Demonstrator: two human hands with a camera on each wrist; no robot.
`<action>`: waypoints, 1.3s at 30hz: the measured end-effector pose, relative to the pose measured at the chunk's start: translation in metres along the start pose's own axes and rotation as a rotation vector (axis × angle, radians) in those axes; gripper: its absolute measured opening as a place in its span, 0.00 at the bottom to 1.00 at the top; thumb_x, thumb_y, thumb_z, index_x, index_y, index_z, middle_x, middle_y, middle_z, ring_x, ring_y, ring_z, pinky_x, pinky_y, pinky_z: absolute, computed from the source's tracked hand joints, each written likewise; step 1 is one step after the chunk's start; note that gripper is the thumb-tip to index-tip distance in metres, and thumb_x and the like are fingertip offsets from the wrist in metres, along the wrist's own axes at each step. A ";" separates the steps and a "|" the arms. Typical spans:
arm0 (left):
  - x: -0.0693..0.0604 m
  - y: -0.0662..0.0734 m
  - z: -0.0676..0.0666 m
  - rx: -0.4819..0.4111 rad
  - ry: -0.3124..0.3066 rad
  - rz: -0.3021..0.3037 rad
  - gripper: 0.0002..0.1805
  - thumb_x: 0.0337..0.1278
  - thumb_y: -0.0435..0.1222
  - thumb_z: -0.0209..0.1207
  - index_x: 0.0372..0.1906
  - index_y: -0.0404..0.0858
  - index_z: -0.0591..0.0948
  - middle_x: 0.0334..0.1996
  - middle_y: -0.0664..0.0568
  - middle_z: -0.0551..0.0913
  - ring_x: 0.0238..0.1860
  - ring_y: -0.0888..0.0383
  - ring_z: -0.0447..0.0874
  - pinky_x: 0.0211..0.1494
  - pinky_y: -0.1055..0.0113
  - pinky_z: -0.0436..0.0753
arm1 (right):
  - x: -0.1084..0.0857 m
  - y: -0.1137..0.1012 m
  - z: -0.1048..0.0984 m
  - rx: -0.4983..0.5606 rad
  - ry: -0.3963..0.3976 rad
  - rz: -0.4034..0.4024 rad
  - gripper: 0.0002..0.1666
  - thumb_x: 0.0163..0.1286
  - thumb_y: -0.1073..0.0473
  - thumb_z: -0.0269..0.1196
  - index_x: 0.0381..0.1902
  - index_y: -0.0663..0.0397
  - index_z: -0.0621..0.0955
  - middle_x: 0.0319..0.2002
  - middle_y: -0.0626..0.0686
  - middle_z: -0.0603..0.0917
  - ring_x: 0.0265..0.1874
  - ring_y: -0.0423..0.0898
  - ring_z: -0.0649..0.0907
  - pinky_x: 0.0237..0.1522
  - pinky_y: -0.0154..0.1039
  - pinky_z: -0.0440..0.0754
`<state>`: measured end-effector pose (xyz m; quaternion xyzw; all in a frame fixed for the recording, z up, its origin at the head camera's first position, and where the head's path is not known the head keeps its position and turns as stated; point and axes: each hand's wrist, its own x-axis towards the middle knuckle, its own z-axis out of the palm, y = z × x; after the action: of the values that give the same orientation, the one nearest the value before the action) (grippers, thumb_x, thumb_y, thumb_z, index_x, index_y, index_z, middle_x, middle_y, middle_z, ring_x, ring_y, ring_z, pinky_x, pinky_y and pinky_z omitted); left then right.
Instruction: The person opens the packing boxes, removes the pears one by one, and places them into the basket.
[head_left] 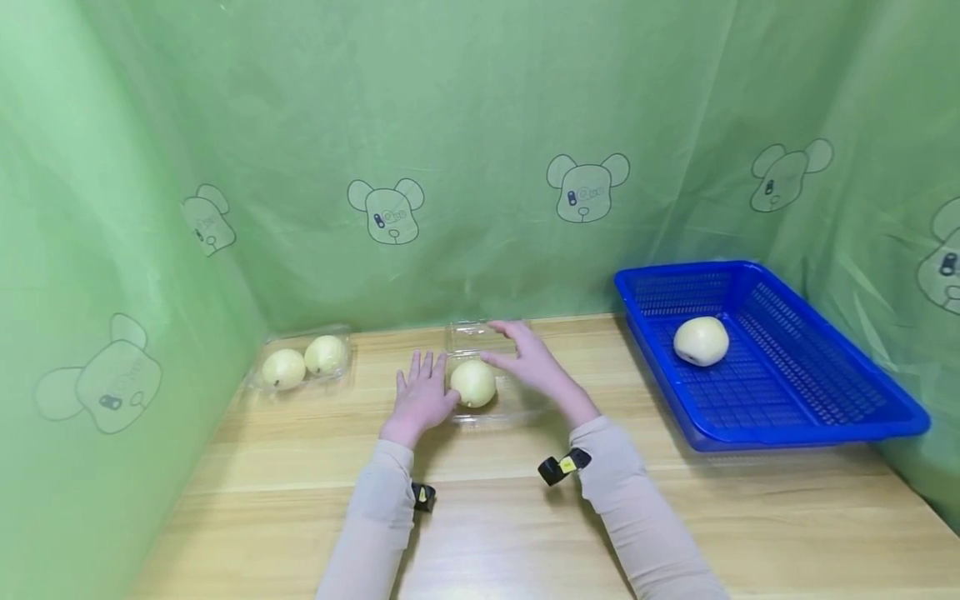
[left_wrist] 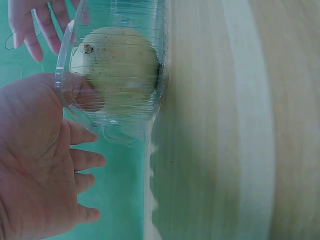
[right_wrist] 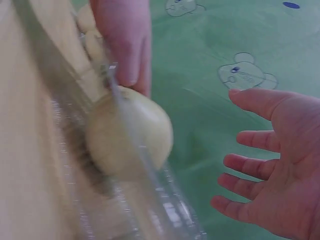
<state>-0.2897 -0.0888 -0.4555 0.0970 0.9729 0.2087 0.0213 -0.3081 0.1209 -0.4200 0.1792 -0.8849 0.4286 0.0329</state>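
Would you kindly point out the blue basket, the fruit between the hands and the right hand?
Blue basket (head_left: pixel 810 435), head view: near rim.
Fruit (head_left: pixel 473 383), head view: middle of its surface.
Right hand (head_left: pixel 536 364), head view: its back.

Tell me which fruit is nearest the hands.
The single fruit in the clear container between the left hand and right hand; two others sit together at far left, and one lies in the blue basket.

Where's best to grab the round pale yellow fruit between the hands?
I'd grip the fruit around its wide, rounded middle, coming from above: the ribbed clear plastic container rises beside it, while the fruit's top looks uncovered.
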 end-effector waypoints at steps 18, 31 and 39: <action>0.001 -0.001 -0.001 0.005 -0.003 0.002 0.41 0.65 0.50 0.50 0.77 0.41 0.52 0.78 0.41 0.49 0.80 0.42 0.35 0.78 0.36 0.40 | -0.005 0.014 0.039 -0.011 -0.040 0.047 0.40 0.63 0.48 0.66 0.69 0.56 0.68 0.69 0.61 0.69 0.69 0.61 0.68 0.70 0.65 0.63; 0.002 -0.001 0.002 0.016 0.001 0.003 0.41 0.63 0.50 0.51 0.77 0.42 0.52 0.78 0.41 0.49 0.80 0.42 0.36 0.78 0.36 0.41 | -0.006 0.018 0.045 -0.034 -0.123 0.054 0.43 0.61 0.47 0.68 0.70 0.54 0.67 0.69 0.62 0.67 0.64 0.61 0.73 0.63 0.62 0.74; 0.001 -0.002 0.002 0.008 0.009 0.004 0.42 0.61 0.49 0.52 0.77 0.42 0.52 0.78 0.40 0.50 0.80 0.42 0.37 0.77 0.35 0.42 | -0.006 0.018 0.044 -0.036 -0.165 0.037 0.48 0.55 0.49 0.73 0.71 0.53 0.66 0.69 0.63 0.66 0.62 0.61 0.74 0.61 0.64 0.74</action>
<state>-0.2911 -0.0895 -0.4580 0.0982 0.9736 0.2052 0.0160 -0.3042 0.0988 -0.4623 0.1970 -0.8953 0.3969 -0.0451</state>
